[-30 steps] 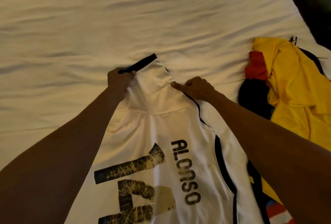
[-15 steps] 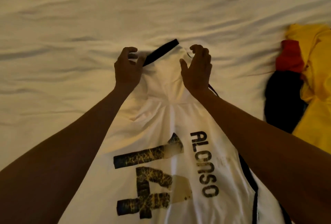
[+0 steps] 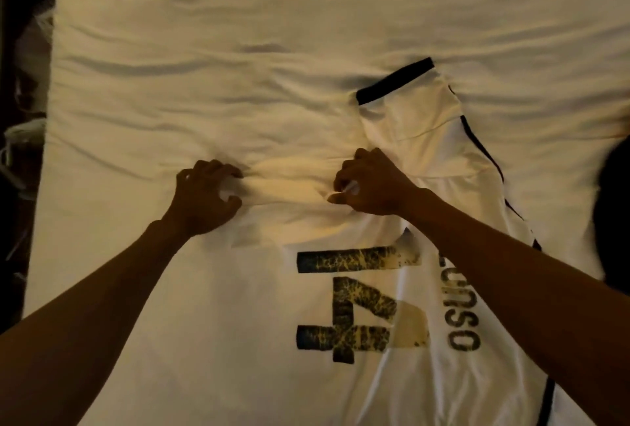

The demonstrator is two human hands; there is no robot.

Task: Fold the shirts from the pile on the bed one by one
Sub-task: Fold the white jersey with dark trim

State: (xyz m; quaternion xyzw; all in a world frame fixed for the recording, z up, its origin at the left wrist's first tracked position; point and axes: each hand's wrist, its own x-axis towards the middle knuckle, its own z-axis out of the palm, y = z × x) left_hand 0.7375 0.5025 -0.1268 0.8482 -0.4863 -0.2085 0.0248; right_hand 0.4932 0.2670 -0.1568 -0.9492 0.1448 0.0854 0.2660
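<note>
The left hand (image 3: 204, 197) grips a bunched ridge of the white shirt (image 3: 238, 340) with curled fingers. The right hand (image 3: 371, 183) pinches the same ridge just beside it, the two hands apart. The shirt lies flat, back up, on the bed (image 3: 238, 33). Its sleeve (image 3: 416, 125) with a black cuff (image 3: 395, 79) points away. Wrinkled sheet lies open beyond and to the left, up to the bed's left edge. A dark pile (image 3: 613, 214) sits at the right border. Half a second ago both hands held the sleeve near the cuff; they have since dropped to the shirt's body.
</note>
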